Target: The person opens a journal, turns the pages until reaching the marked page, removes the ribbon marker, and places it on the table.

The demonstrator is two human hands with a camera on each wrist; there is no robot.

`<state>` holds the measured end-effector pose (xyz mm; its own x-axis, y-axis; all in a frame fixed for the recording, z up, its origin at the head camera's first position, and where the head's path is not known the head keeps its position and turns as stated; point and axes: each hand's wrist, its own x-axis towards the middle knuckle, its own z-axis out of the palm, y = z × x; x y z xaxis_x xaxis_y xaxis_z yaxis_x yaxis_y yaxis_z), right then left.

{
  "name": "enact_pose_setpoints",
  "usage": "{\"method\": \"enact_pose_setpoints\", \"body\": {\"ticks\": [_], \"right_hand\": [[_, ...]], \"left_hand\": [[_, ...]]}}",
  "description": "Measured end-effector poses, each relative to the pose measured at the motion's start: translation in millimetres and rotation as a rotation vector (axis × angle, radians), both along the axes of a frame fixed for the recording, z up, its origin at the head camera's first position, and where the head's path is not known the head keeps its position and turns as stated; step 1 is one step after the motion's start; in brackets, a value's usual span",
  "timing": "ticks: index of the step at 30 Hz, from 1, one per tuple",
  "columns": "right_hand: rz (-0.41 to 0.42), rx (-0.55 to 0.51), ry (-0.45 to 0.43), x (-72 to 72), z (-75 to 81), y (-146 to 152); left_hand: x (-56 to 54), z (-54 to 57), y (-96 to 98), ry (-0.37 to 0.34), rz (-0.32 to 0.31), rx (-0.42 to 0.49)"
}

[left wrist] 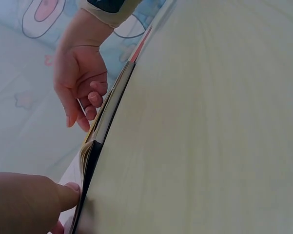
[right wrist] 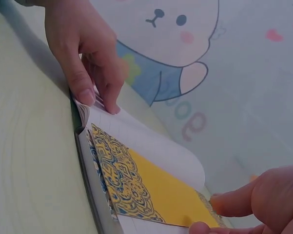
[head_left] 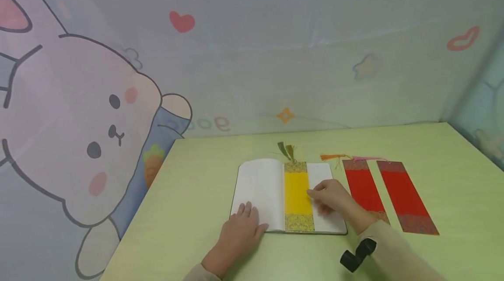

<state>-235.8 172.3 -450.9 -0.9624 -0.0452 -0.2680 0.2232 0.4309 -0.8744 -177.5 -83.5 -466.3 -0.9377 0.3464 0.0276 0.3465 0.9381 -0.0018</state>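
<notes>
An open book with blank white pages lies on the table. Across its right page, by the fold, lies a yellow bookmark with patterned ends; two dark tassels stick out beyond the top. Under its near end, the right wrist view shows another patterned edge. My right hand pinches the bookmark's right edge between thumb and finger. Flat on the left page's lower corner rests my left hand, fingers straight, its thumb against the page edges.
Two red bookmarks, one nearer and one farther right, lie beside the book. An orange tassel and a pink tassel stretch leftward from their tops. A printed cloth hangs behind the table.
</notes>
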Motion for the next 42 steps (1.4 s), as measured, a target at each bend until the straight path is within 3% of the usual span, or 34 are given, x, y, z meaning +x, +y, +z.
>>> {"method": "enact_pose_setpoints", "body": {"ticks": [19, 34, 42], "right_hand": [[-0.049, 0.118, 0.006, -11.7, -4.4, -15], [0.012, 0.273, 0.061, -11.4, 1.6, -26], [-0.037, 0.244, 0.034, -16.2, -4.6, -28]], "left_hand": [[-1.2, -8.6, -0.9, 0.027, -0.005, 0.002], [-1.9, -6.8, -1.5, 0.011, 0.009, -0.012], [-1.5, -7.6, -0.9, 0.009, 0.005, 0.002]]}}
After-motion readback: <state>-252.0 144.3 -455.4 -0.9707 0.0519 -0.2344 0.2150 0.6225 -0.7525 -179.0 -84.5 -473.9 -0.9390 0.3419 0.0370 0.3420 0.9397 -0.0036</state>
